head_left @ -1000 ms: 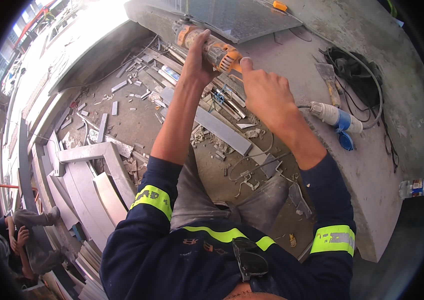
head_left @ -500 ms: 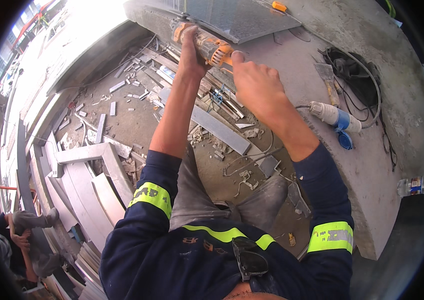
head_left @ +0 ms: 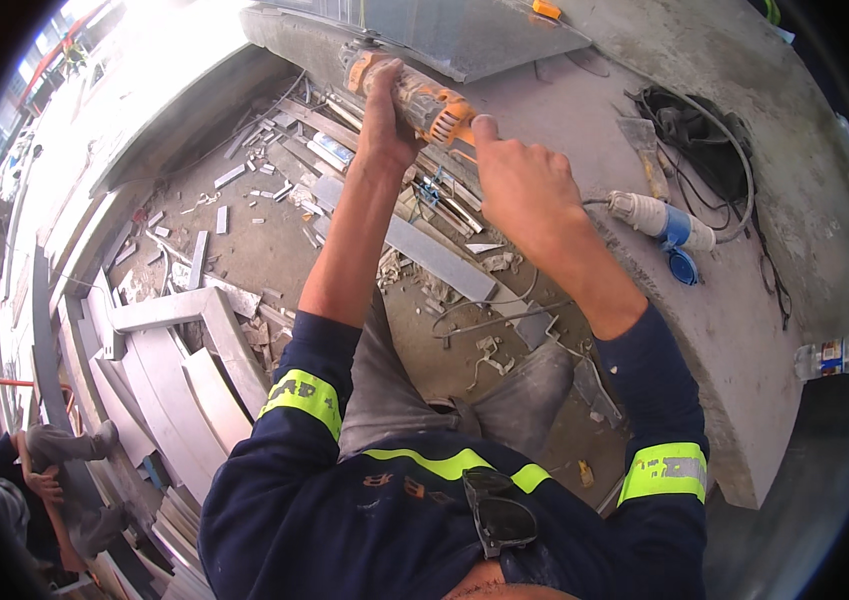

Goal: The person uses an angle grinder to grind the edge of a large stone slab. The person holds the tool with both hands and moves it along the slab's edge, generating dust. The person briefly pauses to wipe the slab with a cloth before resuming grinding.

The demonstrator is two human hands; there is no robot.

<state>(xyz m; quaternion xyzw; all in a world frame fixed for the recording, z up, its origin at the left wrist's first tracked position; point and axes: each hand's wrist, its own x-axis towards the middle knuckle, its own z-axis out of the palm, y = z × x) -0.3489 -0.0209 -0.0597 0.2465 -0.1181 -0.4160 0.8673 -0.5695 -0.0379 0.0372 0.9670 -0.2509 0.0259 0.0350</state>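
Observation:
An orange and grey angle grinder (head_left: 424,100), dusty all over, is held in both hands out in front of me. My left hand (head_left: 384,115) wraps round its body near the head. Round the rear handle, my right hand (head_left: 524,170) is closed. The grinder's head lies against or very near the edge of a grey stone slab (head_left: 484,45); whether they touch I cannot tell. Its disc is mostly hidden.
On the ledge at right lie a white and blue power connector (head_left: 659,220), a scraper (head_left: 647,150), a black bag (head_left: 694,135) and a plastic bottle (head_left: 832,357). Stone strips (head_left: 424,245) and offcuts litter the ground. Another person (head_left: 54,480) sits at lower left.
Both hands and the grinder have shifted only slightly, a little downward and right along the slab edge. The view has tilted a bit. The grip is the same.

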